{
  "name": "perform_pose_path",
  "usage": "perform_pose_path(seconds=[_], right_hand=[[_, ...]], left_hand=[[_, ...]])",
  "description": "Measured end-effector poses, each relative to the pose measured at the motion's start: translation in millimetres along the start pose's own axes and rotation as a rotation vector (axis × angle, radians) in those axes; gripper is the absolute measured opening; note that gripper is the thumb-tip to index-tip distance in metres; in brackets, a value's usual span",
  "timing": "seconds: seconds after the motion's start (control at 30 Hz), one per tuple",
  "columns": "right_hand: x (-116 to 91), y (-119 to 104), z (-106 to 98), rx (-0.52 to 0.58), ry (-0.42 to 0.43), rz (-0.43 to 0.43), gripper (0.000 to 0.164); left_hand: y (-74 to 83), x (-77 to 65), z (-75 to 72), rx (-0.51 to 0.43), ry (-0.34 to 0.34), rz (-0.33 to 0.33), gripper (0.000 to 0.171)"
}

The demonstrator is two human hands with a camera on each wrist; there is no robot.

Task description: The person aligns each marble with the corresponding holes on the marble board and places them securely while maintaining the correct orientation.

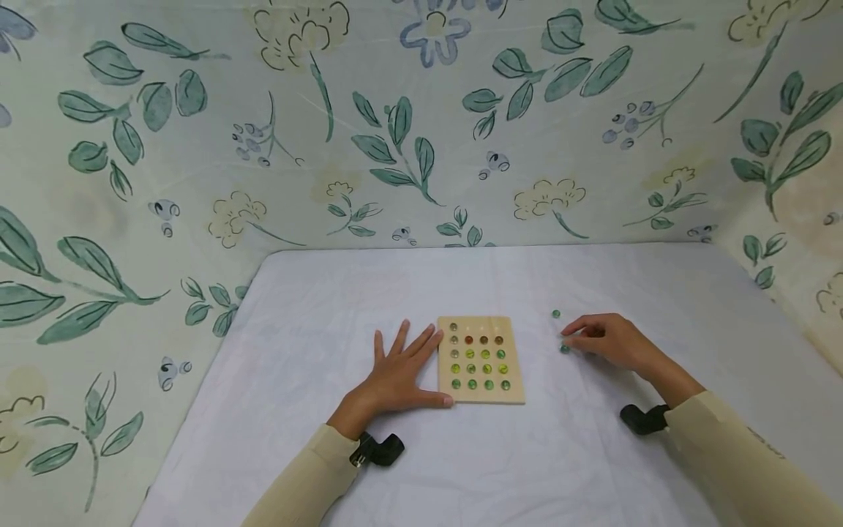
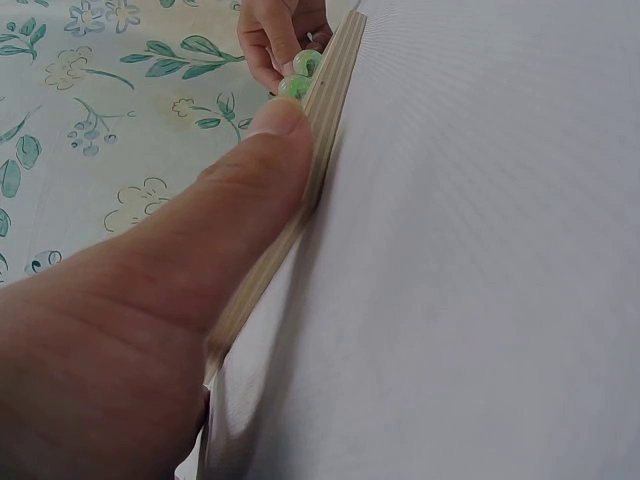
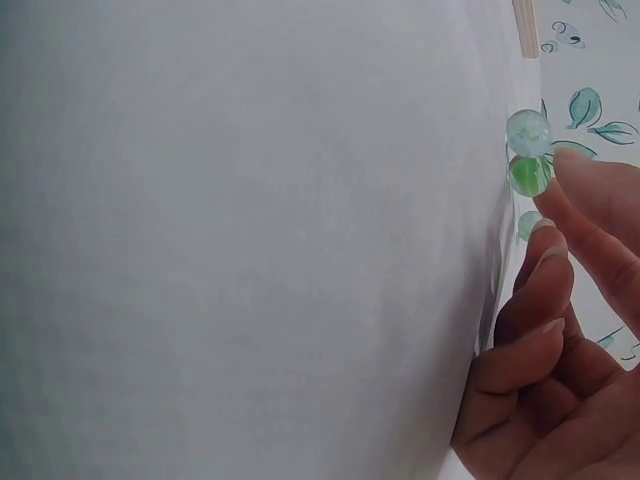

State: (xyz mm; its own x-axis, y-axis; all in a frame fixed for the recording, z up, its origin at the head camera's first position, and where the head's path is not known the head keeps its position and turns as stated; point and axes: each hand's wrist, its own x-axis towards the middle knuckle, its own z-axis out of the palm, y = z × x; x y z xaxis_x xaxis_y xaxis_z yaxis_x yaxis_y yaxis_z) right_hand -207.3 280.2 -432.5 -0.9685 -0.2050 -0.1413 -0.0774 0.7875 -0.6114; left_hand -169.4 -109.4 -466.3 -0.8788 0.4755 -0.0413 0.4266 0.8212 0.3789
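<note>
My left hand [image 1: 398,375] lies spread on the cloth, its fingertips at the left edge of a square wooden board [image 1: 516,395] and its thumb against the front edge. Rows of clear, brownish-red, yellow-green and green marbles sit in the board's hollows; the far row shows a marble only at its left end. To the right of the board, my right hand [image 1: 615,342] pinches a green marble [image 3: 530,176] between thumb and index finger, low over the cloth. A paler marble [image 3: 528,132] sits right by the thumb. Farther back lies another green marble [image 1: 556,314].
White cloth [image 1: 316,307] covers the table, with slight wrinkles. Behind and at the sides hangs a leaf-and-flower patterned fabric [image 1: 408,212]. Each wrist carries a black camera mount, such as the left mount [image 1: 387,450].
</note>
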Motion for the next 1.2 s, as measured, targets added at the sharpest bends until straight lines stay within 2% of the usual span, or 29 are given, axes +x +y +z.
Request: perform_pose_path(seconds=[0.5,1.2], right_hand=[[2.8,-0.5,1.3,-0.024,-0.003,0.01,0.022],[1.8,2.0,7.0,-0.029,0.001,0.019,0.018]], left_hand=[[1.2,0.3,-3.1,-0.018,0.001,0.003,0.111],[-0.5,-0.3,2.6,-0.02,-0.01,0.001,0.113]])
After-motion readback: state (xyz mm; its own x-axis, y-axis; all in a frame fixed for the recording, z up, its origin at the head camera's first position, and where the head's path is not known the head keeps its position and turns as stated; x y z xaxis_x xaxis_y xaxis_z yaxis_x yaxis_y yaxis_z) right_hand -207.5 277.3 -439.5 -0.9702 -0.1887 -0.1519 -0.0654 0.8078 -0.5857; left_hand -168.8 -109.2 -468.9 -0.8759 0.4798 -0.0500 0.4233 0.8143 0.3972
